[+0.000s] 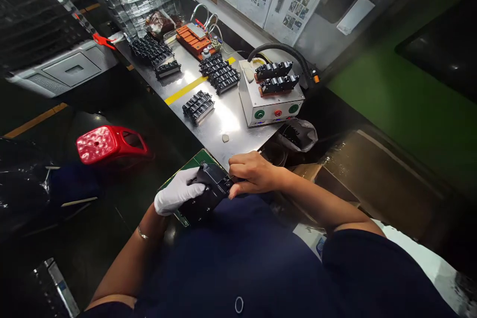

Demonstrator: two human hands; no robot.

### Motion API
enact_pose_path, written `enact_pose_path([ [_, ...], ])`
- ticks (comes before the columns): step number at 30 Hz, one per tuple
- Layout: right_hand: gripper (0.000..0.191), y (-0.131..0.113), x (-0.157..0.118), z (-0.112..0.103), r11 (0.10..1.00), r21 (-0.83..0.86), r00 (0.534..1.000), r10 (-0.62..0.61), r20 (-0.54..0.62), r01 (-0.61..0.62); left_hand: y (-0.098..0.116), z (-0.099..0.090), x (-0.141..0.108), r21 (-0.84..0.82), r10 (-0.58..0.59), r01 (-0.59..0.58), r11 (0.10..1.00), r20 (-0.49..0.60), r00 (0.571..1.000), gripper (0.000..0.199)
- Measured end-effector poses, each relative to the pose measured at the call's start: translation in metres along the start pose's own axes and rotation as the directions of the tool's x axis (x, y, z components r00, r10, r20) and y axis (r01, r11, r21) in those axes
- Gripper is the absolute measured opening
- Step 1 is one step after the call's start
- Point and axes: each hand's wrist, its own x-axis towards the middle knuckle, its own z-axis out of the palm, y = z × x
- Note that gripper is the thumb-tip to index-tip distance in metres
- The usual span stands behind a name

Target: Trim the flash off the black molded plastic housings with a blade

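Note:
My left hand (179, 191), in a white glove, is closed around the left side of a black moulded plastic part (212, 184). My bare right hand (253, 174) has its fingers bent and closed on the right end of the same part, and the fingertips are partly hidden. The part is tilted in front of my body, just off the near edge of the metal table. Beneath it is a green box or board (196, 160) with a pale edge, largely covered by the part and the glove.
Rows of similar black parts (219, 74) stand on the metal table (227, 117). On its right end, a white control box (257, 102) carries two black parts on fixtures. An orange fixture (194, 42) sits farther back. Left, a red stool (108, 144); right, a cardboard box (372, 174).

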Motion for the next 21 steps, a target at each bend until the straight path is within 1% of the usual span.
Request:
enact_pose_path([
  [4, 0.061, -0.0007, -0.0002, 0.0012, 1.0, 0.019, 1.0, 0.002, 0.031, -0.003, -0.0028, -0.0021, -0.0001, 0.002, -0.011, 0.011, 1.0, -0.009, 1.0, 0.059],
  [8, 0.061, -0.001, 0.0001, 0.0016, 0.999, 0.026, 1.0, 0.02, -0.017, -0.02, -0.0028, -0.0035, 0.0004, 0.014, -0.003, 0.003, 1.0, 0.011, 1.0, 0.061],
  [11, 0.058, -0.0007, -0.0001, 0.0024, 1.0, 0.021, 1.0, -0.015, -0.019, 0.015, -0.0027, -0.0046, 0.0008, 0.021, -0.008, 0.008, 1.0, 0.004, 1.0, 0.061],
  [14, 0.058, -0.0011, -0.0004, 0.0047, 1.0, -0.002, 0.999, 0.005, -0.042, -0.005, -0.0026, -0.004, 0.0003, 0.015, -0.003, 0.004, 1.0, -0.043, 0.999, 0.063],
  [18, 0.061, -0.0036, 0.0003, 0.0087, 0.987, -0.066, 0.982, 0.134, -0.136, -0.144, 0.0002, -0.0017, -0.0018, 0.017, 0.017, -0.015, 1.0, -0.162, 0.987, 0.065],
  [21, 0.061, -0.0059, 0.0011, 0.0103, 0.971, -0.098, 0.963, 0.198, -0.181, -0.218, 0.0023, -0.0016, -0.0037, 0.033, 0.035, -0.028, 0.999, -0.249, 0.968, 0.065],
])
